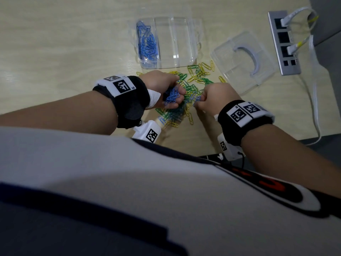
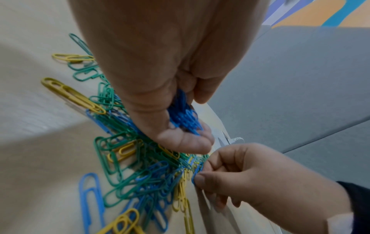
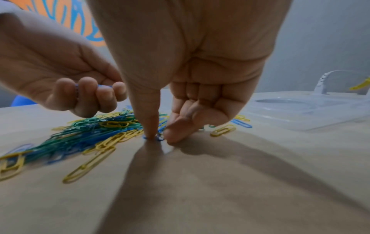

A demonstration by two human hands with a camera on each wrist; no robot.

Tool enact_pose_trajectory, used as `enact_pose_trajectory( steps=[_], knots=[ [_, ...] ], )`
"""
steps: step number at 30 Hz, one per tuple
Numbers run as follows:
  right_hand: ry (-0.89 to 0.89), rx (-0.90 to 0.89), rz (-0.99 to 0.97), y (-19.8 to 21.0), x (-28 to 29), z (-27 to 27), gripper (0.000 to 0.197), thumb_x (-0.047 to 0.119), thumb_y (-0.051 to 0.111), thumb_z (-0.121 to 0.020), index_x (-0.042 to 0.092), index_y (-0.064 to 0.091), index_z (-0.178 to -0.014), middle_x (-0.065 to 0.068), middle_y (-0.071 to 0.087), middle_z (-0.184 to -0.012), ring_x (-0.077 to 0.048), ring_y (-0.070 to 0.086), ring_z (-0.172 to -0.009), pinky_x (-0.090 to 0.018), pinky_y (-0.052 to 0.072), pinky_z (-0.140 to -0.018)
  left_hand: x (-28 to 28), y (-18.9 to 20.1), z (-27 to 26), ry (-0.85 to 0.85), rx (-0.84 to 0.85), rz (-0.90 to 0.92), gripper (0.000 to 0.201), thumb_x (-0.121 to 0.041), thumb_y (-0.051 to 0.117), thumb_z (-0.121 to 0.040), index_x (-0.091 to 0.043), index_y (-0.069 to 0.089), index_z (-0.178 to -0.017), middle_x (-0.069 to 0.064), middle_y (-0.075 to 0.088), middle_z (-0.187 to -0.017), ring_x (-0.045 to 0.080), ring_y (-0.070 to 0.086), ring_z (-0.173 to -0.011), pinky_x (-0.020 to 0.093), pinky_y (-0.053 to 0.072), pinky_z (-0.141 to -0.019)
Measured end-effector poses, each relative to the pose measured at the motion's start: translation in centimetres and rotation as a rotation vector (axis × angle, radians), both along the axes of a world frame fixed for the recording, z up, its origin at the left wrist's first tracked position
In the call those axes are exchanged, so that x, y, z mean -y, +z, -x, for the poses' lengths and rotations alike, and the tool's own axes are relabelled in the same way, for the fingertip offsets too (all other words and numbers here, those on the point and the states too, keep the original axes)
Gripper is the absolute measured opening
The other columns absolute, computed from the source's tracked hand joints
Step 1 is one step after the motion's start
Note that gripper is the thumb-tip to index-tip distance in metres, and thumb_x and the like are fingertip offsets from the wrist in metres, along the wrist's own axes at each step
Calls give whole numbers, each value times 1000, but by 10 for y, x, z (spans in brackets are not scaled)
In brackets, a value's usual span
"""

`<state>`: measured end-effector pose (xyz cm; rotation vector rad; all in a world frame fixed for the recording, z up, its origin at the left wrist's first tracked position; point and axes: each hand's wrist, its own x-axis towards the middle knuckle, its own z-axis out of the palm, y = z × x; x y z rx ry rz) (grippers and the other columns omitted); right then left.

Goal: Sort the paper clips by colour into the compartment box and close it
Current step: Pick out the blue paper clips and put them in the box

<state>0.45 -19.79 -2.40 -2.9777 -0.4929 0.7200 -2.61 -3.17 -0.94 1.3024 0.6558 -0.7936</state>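
**Blue clips gathered from a mixed pile on the desk**

At the left, a bunch of blue paper clips (image 1: pixel 172 97) is held in the left hand (image 1: pixel 163 87), the fingers curled round them above the near left part of the pile. The mixed pile of paper clips (image 1: pixel 186 93), blue, green and yellow, is spread on the wooden desk (image 1: pixel 64 43) between the two hands and towards the box. Beyond the pile, the clear compartment box (image 1: pixel 167 42) is seen open, with blue clips (image 1: pixel 147 43) lying in its leftmost compartment only. At the right edge of the pile, a single blue clip (image 3: pixel 154 138) is pinched between thumb and forefinger of the right hand (image 1: pixel 215 97), the fingertips (image 3: pixel 172 134) down against the desk. Further right, the clear lid (image 1: pixel 243 61) lies flat on the desk, apart from the box. A grey socket strip (image 1: pixel 284 43) with white cables plugged in is set at the far right.
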Motion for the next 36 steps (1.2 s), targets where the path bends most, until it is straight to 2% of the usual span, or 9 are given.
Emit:
enact_pose_trajectory(
  steps=[6,11,15,19,25,28,30,33,36],
  knots=[
    [-64,-3,-79,1,4,-6,4,27,62,-84,23,59,-82,-3,66,-93,-24,59,-90,-30,48,-74,-5,-1,1,7,-4,-20,47,-34,30,-103,-7,56,-75,7,54,-56,15,51,-51,17,48,-48],
    [-57,25,-81,1,0,-4,27,40,63,-86,13,63,-92,-8,64,-94,-28,59,-94,-32,46,-74,-3,1,2,24,3,-12,46,-32,29,-103,-5,54,-76,10,51,-62,17,48,-52,16,45,-46],
    [-49,47,-83,-2,-1,-5,14,34,60,-88,21,64,-89,-6,66,-94,-26,59,-92,-30,45,-73,-2,2,1,27,3,-12,46,-32,29,-103,-5,53,-75,9,51,-59,16,48,-49,17,43,-45],
    [-117,85,-240,4,2,-10,9,26,58,-84,22,66,-82,1,67,-81,-21,61,-81,-31,52,-73,-2,-1,1,19,-10,-23,47,-34,29,-103,-6,55,-76,9,53,-59,14,52,-46,17,46,-46],
    [25,-9,-550,21,-20,-4,5,30,68,-82,25,69,-81,10,60,-71,-4,53,-67,-16,40,-63,3,-1,-1,79,-9,44,34,-34,33,-102,-7,53,-93,8,56,-72,17,56,-56,22,53,-54],
    [-41,7,-590,20,-19,-5,10,30,67,-83,21,70,-85,7,61,-72,-8,55,-68,-24,44,-68,1,1,-1,61,5,43,36,-33,34,-102,-6,55,-93,10,56,-70,19,54,-59,22,52,-55],
    [-70,70,-468,16,-11,-10,14,30,62,-84,16,64,-81,2,60,-74,-16,56,-74,-29,45,-68,-2,1,0,22,-3,10,44,-35,31,-102,-7,56,-81,10,55,-66,17,54,-57,19,51,-53],
    [0,30,-41,6,-2,-11,24,37,62,-83,13,63,-83,-6,64,-83,-25,59,-83,-32,49,-73,-4,1,0,6,-9,-15,46,-36,30,-102,-8,57,-77,9,56,-64,15,54,-55,17,50,-50],
    [2,11,48,-1,-1,-6,24,36,60,-85,13,65,-88,-9,64,-88,-29,60,-85,-34,52,-74,-5,1,-1,4,-9,-15,47,-36,29,-102,-8,57,-77,8,56,-61,15,53,-55,18,50,-50]
  ],
)
